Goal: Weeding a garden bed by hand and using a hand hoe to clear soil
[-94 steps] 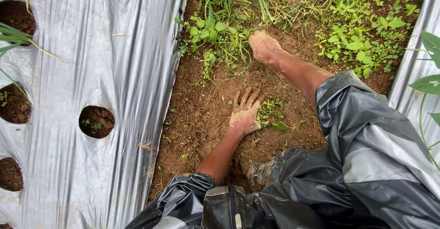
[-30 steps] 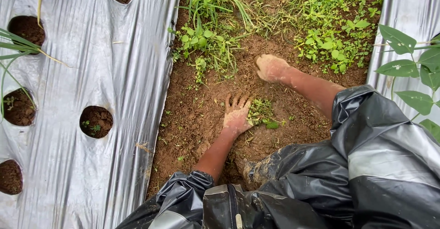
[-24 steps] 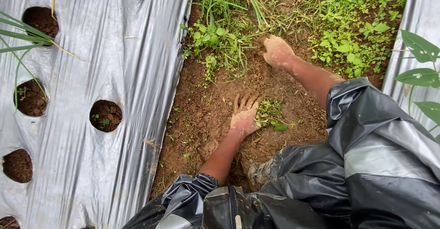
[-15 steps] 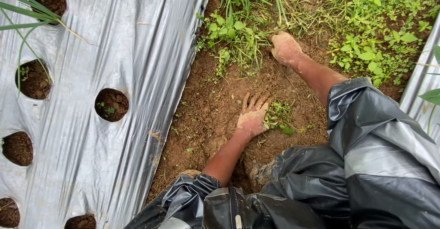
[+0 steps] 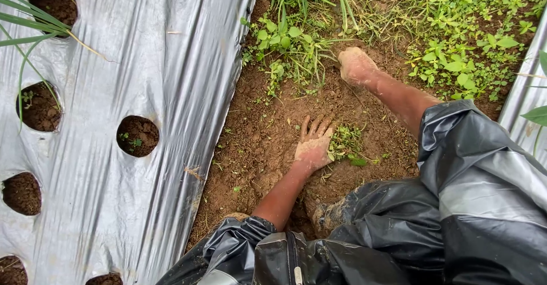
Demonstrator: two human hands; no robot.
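Bare soil furrow [image 5: 256,142], left hand [image 5: 312,145] flat, fingers spread forward; right hand [image 5: 356,65] fisted in weeds [image 5: 285,45]

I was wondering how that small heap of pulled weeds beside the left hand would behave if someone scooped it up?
The heap of pulled weeds is thin stems and small leaves, so it would probably be limp and very light. It lies loose on crumbly soil, so bits would likely scatter or drop. The left hand is mud-coated, so pieces may well stick to it.
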